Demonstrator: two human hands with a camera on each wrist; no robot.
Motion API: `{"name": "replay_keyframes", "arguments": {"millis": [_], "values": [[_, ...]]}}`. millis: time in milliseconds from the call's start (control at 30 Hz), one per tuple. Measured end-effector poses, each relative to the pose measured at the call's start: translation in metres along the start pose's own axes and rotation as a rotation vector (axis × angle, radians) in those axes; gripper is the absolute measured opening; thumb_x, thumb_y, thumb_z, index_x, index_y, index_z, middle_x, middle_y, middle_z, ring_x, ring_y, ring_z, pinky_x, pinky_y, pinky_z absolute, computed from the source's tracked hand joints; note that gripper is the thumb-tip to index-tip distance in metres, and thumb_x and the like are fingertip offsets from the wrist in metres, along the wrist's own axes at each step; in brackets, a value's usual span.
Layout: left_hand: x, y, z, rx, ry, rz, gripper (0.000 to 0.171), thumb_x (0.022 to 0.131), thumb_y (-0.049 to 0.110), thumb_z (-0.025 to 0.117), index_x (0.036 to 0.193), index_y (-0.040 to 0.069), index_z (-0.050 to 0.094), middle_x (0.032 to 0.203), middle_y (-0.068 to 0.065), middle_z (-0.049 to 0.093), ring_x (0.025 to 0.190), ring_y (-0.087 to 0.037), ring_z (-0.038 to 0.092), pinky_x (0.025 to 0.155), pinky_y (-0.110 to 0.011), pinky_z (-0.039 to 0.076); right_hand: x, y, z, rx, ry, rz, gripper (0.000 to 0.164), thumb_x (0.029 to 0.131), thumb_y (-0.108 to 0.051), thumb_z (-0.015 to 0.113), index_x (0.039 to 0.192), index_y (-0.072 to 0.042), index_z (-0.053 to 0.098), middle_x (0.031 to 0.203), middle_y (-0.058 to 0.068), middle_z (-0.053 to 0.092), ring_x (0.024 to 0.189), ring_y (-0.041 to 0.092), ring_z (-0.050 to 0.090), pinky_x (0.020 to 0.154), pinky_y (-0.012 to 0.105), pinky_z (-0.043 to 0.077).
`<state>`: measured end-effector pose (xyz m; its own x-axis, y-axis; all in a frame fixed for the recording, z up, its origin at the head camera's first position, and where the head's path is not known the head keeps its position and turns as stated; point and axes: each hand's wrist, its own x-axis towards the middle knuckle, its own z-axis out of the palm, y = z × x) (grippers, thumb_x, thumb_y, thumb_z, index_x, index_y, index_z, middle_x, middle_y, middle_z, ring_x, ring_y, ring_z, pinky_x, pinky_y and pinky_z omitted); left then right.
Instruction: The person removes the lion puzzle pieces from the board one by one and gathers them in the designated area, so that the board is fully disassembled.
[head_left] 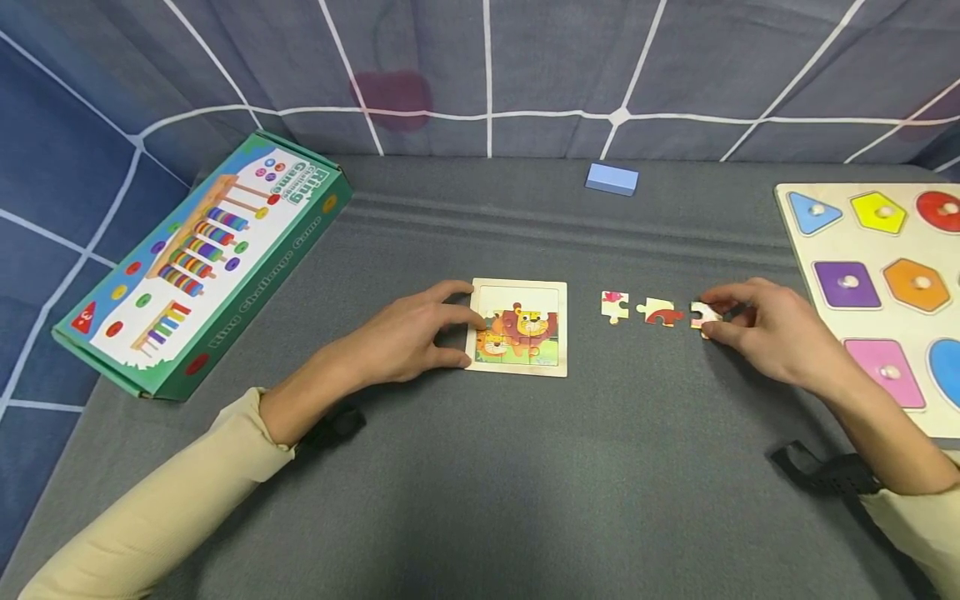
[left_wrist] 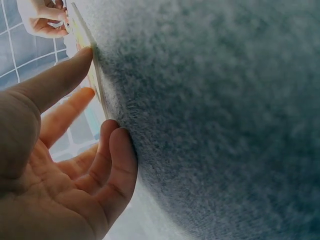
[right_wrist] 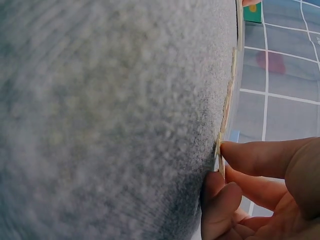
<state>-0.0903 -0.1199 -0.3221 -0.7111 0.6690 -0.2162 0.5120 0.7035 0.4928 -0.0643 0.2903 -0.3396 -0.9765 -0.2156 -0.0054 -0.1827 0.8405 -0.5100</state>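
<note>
Fingers (head_left: 726, 293) of the right hand (head_left: 780, 333), nearly closed, pinch a puzzle piece (head_left: 702, 316) at the tabletop (head_left: 480, 483); those of the left hand (head_left: 405, 337), spread, touch the puzzle tray (head_left: 562, 329). Presumably light and stiff, the thin piece suits an edge grip.

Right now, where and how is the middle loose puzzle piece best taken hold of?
Probably by its far and near edges, pinched from above and the person's side. The middle loose puzzle piece lies flat on the grey surface, its tabs jutting sideways toward the left piece and the right piece, which the right hand pinches; bare surface borders its far and near edges.
</note>
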Motion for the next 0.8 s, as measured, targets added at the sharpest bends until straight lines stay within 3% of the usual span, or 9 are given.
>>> {"name": "replay_keyframes", "arguments": {"millis": [233, 800], "values": [[0.0014, 0.0006, -0.0003, -0.031, -0.003, -0.046, 0.066, 0.086, 0.028, 0.08, 0.143, 0.009, 0.052, 0.155, -0.01, 0.033, 0.097, -0.017, 0.054, 0.082, -0.039, 0.046, -0.0026, -0.0003, 0.0008, -0.023, -0.015, -0.012, 0.034, 0.085, -0.009, 0.077, 0.114, 0.006, 0.069, 0.095, 0.013, 0.057, 0.072, 0.009, 0.049, 0.059, 0.024, 0.034], [0.002, -0.001, -0.0008, -0.035, -0.011, -0.04, 0.064, 0.085, 0.027, 0.08, 0.139, 0.005, 0.056, 0.155, -0.011, 0.035, 0.097, -0.018, 0.056, 0.088, -0.039, 0.045, -0.0035, -0.001, 0.0015, -0.036, -0.051, -0.03, 0.038, 0.085, -0.006, 0.077, 0.119, 0.006, 0.066, 0.099, 0.013, 0.057, 0.077, 0.016, 0.048, 0.062, 0.025, 0.034]]}}
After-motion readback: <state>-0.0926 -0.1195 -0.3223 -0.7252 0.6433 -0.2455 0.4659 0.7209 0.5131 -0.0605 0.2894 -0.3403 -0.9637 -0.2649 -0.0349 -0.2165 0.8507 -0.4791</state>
